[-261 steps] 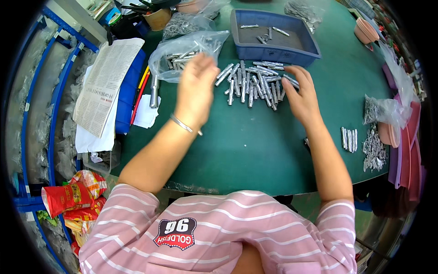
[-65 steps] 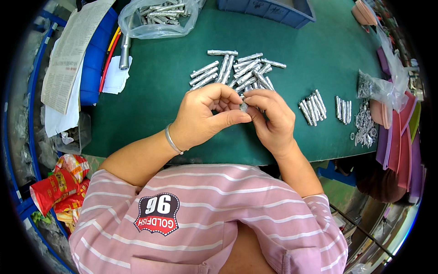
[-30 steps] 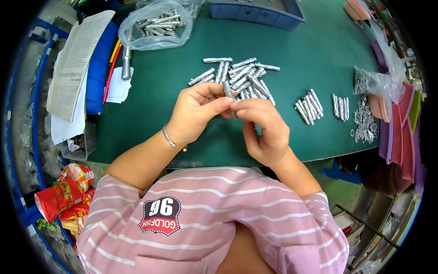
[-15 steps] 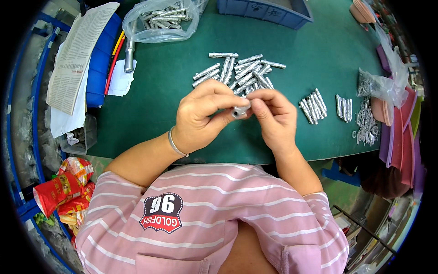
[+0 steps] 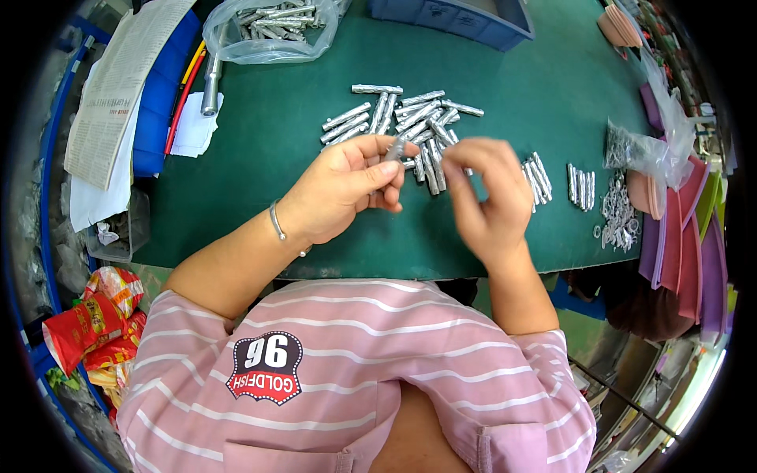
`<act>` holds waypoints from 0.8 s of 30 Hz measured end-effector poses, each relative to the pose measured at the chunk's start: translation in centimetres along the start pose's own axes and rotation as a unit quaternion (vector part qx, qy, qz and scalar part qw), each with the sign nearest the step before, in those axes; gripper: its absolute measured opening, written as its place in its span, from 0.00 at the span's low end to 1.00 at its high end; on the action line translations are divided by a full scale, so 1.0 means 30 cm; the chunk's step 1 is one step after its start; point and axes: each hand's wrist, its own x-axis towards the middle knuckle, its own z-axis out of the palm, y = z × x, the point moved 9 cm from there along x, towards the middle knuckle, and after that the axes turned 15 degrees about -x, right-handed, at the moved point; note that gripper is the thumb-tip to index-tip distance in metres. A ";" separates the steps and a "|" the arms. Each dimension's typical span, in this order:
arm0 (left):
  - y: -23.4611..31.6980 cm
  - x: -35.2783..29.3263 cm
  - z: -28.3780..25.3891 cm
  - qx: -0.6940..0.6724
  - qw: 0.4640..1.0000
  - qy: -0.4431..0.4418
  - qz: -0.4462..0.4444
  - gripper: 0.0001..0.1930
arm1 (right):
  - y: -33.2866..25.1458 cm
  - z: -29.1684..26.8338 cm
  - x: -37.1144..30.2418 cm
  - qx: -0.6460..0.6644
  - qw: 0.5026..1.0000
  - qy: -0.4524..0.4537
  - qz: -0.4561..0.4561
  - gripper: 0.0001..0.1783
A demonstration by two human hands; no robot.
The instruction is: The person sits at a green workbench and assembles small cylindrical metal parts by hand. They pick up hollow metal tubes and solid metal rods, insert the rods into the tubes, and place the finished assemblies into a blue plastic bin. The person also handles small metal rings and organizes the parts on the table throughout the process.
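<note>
My left hand is closed, with the thumb and fingers pinching a short silvery metal sleeve. The sleeve is blurred and partly covered by the fingers. To its right, my right hand is raised over the table with bent fingers, apart from the left hand. Motion smears its fingertips, so I cannot make out whether anything is between them. Just beyond both hands lies a loose heap of silvery metal sleeves, partly hidden by the fingers.
Right of my hands are two rows of sleeves and a pile of small metal rings and clips. A clear bag of sleeves and a blue bin stand at the back. Newspaper lies far left on the green table.
My hands have parted: the right one has moved away to the right. The sleeve stays in my left hand, tilted differently. The whole view has shifted slightly.
</note>
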 end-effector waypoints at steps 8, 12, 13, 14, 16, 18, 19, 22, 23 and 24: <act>0.103 -0.035 0.069 0.260 0.932 -0.050 0.249 0.11 | 0.126 0.096 0.002 -0.158 0.982 -0.076 0.065 0.08; 0.132 -0.063 0.105 0.354 0.882 -0.051 0.308 0.10 | 0.147 0.110 -0.010 -0.156 0.981 -0.078 0.082 0.08; 0.140 -0.069 0.112 0.376 0.865 -0.049 0.329 0.11 | 0.135 0.103 -0.002 -0.151 0.984 -0.064 0.073 0.07; 0.148 -0.076 0.114 0.379 0.862 -0.040 0.336 0.11 | 0.121 0.095 0.004 -0.146 0.986 -0.049 0.063 0.07; 0.164 -0.094 0.120 0.383 0.854 -0.022 0.351 0.12 | 0.105 0.089 0.008 -0.037 0.995 -0.046 0.081 0.06; 0.172 -0.098 0.118 0.385 0.848 -0.015 0.364 0.13 | 0.090 0.102 -0.004 0.085 0.987 -0.076 0.117 0.05; 0.176 -0.098 0.118 0.386 0.845 -0.012 0.370 0.14 | 0.106 0.141 -0.038 0.185 0.953 -0.127 0.201 0.05; 0.177 -0.097 0.114 0.384 0.847 -0.009 0.368 0.15 | 0.073 0.198 -0.069 0.319 0.902 -0.171 0.234 0.09; 0.178 -0.099 0.114 0.383 0.846 -0.009 0.371 0.15 | 0.054 0.205 -0.066 0.347 0.894 -0.166 0.230 0.09; 0.178 -0.100 0.114 0.381 0.846 -0.008 0.373 0.15 | 0.034 0.213 -0.063 0.376 0.884 -0.161 0.226 0.10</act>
